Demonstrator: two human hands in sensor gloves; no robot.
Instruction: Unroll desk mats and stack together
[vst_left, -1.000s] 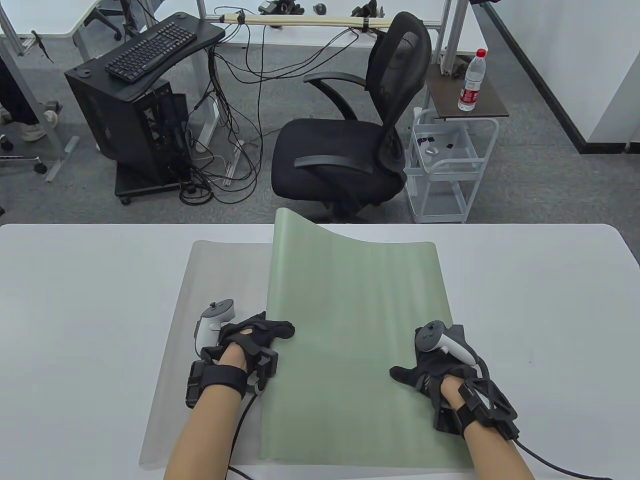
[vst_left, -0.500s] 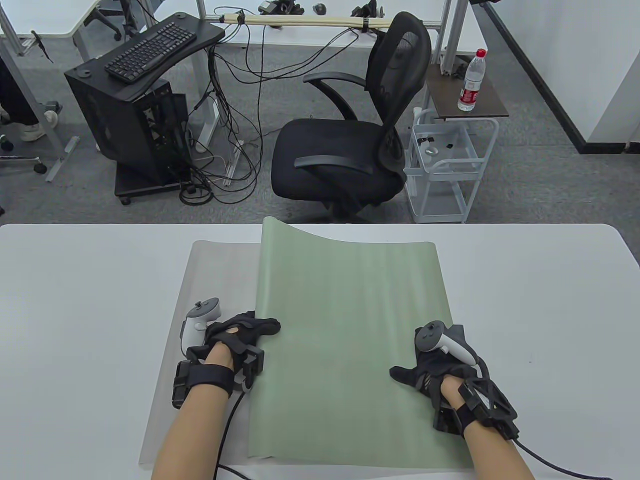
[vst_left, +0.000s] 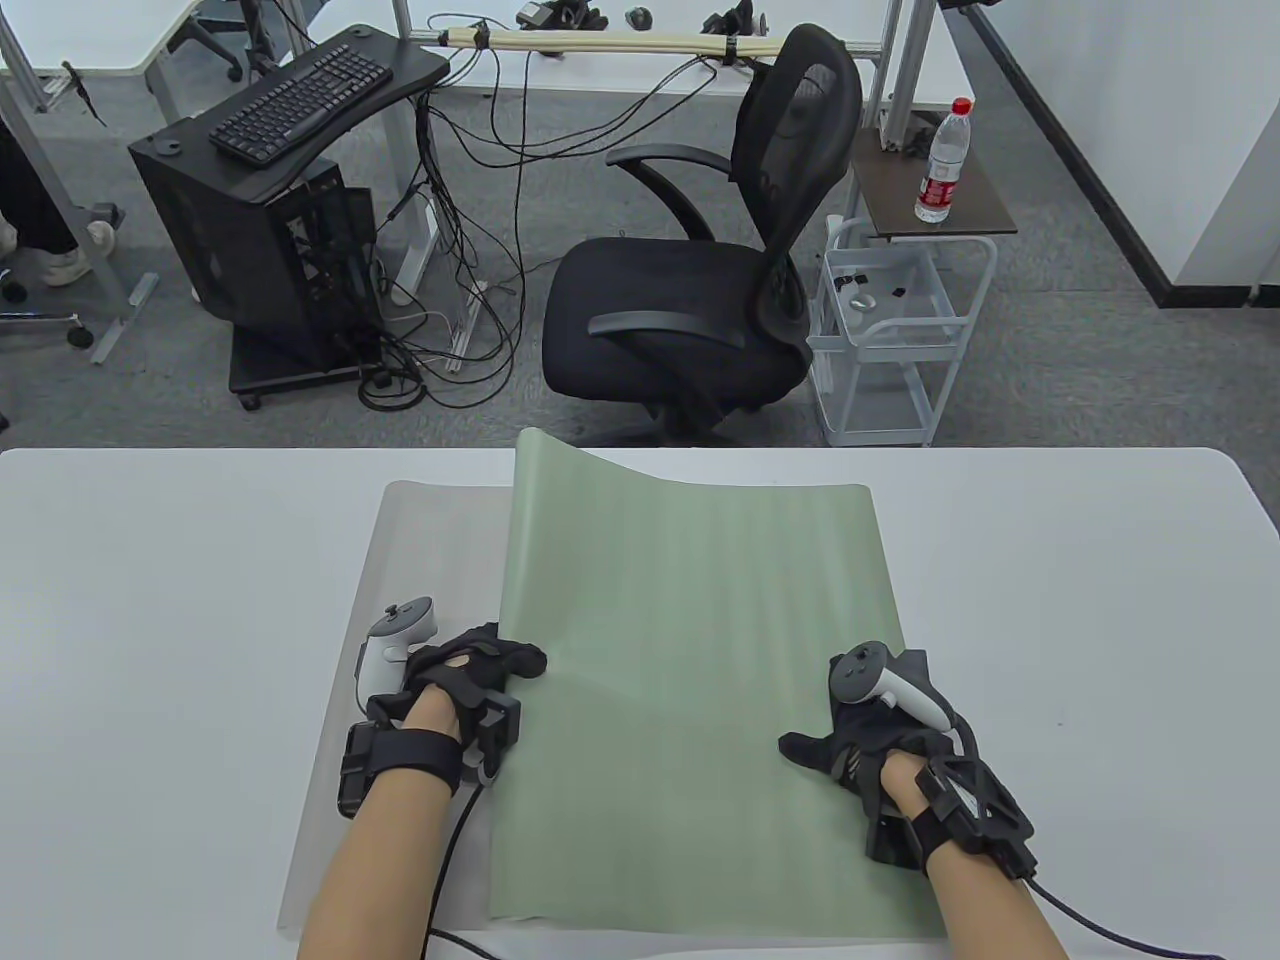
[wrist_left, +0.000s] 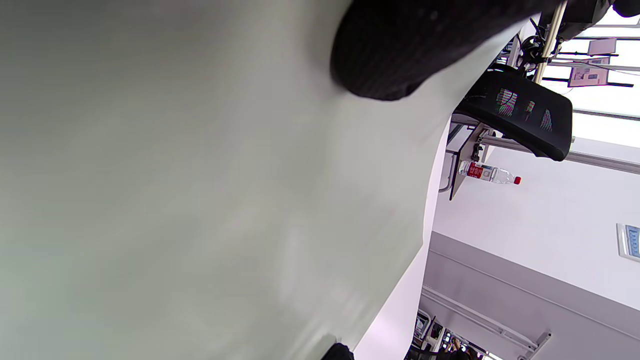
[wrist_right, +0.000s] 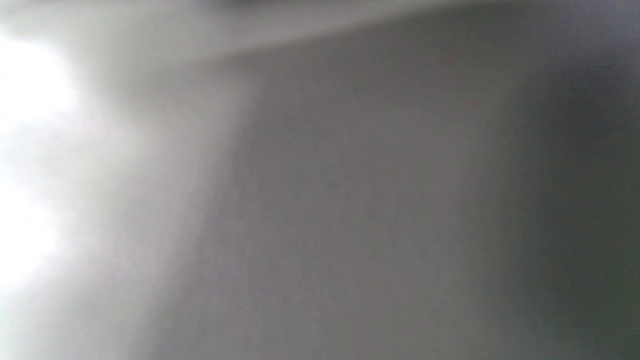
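Observation:
A green desk mat lies on top of a pale translucent mat on the white table. The green mat's far left corner curls up off the table. My left hand holds the green mat's left edge, fingers on top. My right hand rests flat on the green mat near its right edge, thumb spread. In the left wrist view the green mat fills the frame under a gloved finger. The right wrist view is a grey blur.
Beyond the table's far edge stand a black office chair, a white wire cart and a side shelf with a water bottle. Glove cables trail off the near edge by both wrists.
My left hand has moved left with the green mat's left edge, so the green mat now covers more of the pale mat. My right hand has not moved.

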